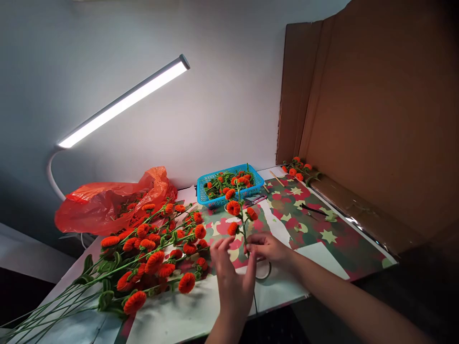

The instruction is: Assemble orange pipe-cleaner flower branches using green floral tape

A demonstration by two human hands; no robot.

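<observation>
My right hand [267, 248] pinches the green stem of an artificial flower [233, 208] between thumb and fingertips. This stem stands upright and carries several fuzzy orange blooms and small green buds. My left hand [232, 274] is just left of the stem, fingers spread and thumb raised near the right fingertips. Whether that thumb touches the stem I cannot tell. Below the right hand, a ring-shaped object [264, 278] lies on the white sheet, partly hidden. To the left lies a large pile of similar orange flowers [155, 263] with long green stems.
At the back, a blue basket [201, 196] holds more orange and green pieces, with a pink-handled tool [257, 200] beside it. A red plastic bag [96, 203] lies behind the pile. A lit lamp [125, 102] hangs above. Cardboard [373, 119] walls the right side.
</observation>
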